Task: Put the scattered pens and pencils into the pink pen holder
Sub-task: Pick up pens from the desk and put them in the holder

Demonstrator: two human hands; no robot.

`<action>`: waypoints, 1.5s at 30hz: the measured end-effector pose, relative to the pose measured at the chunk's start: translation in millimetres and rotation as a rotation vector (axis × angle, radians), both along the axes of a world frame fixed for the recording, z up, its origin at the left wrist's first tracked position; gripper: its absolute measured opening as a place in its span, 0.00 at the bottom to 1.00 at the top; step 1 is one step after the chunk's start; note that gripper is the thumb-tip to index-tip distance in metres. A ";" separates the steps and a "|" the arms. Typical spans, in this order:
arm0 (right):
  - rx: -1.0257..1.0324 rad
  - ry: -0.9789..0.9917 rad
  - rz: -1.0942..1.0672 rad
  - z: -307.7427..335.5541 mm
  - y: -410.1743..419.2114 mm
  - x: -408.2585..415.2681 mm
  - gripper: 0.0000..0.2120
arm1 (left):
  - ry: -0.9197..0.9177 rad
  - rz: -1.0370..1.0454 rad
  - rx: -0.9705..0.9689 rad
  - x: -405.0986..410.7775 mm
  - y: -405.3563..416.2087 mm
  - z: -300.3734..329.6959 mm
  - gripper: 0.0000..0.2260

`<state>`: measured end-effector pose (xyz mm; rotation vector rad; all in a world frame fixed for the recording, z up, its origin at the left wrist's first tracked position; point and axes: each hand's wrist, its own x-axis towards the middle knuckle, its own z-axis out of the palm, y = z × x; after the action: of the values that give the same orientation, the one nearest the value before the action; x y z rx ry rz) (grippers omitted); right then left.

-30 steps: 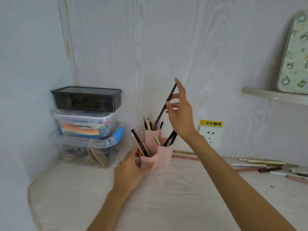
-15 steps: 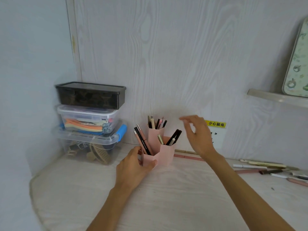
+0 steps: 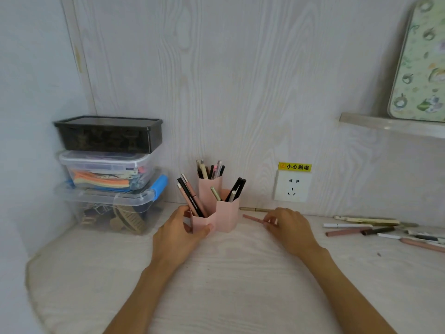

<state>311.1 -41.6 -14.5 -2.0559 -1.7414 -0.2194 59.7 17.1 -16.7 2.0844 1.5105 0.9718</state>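
While the left hand [image 3: 179,233] grips the lowest front compartment of the pink pen holder [image 3: 227,214] with thumb and fingers curled round it, the right hand [image 3: 287,227] lies low on the desk [image 3: 240,285] just to the right of the holder. Its fingertips pinch one end of a pink pen [image 3: 254,218], which lies flat on the desk and points toward the holder. The holder stands near the back wall and has three compartments of different height, all with pens inside. Other loose pens and pencils [image 3: 361,226] lie well apart at the right side. At the left stands a stack of plastic boxes [image 3: 108,172]. A wall socket [image 3: 291,186] is behind the right hand.
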 end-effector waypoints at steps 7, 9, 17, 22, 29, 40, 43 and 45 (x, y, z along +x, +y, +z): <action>0.575 0.468 0.148 76.5 -3.8 -31.4 0.21 | 0.009 0.013 -0.008 0.1 0.8 -0.7 0.25; 0.672 0.604 0.281 100.7 4.5 -44.9 0.30 | 0.003 0.017 -0.003 -0.7 1.3 -1.2 0.24; 0.781 0.658 0.406 131.7 52.9 -90.2 0.28 | -0.004 0.011 0.001 -1.4 4.5 -4.1 0.27; 0.563 0.436 0.347 98.3 63.6 -100.1 0.18 | -0.015 0.004 0.001 -2.2 5.6 -4.6 0.27; 0.332 0.051 0.311 80.4 64.3 -71.4 0.20 | -0.010 0.004 0.004 -1.7 7.1 -5.9 0.28; 0.010 0.113 0.028 -18.0 20.0 3.5 0.17 | 0.014 0.008 0.016 0.4 10.4 -9.0 0.28; -0.068 -0.042 -0.006 -20.0 20.1 2.2 0.18 | 0.024 0.011 0.010 -0.2 11.1 -9.9 0.28; -0.090 -0.056 -0.041 -14.9 20.9 1.1 0.15 | 0.033 0.016 0.016 0.1 10.7 -10.0 0.28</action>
<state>312.3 -20.7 -29.4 -2.1709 -1.7735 -0.2170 59.8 27.7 -26.8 2.1122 1.5423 0.9625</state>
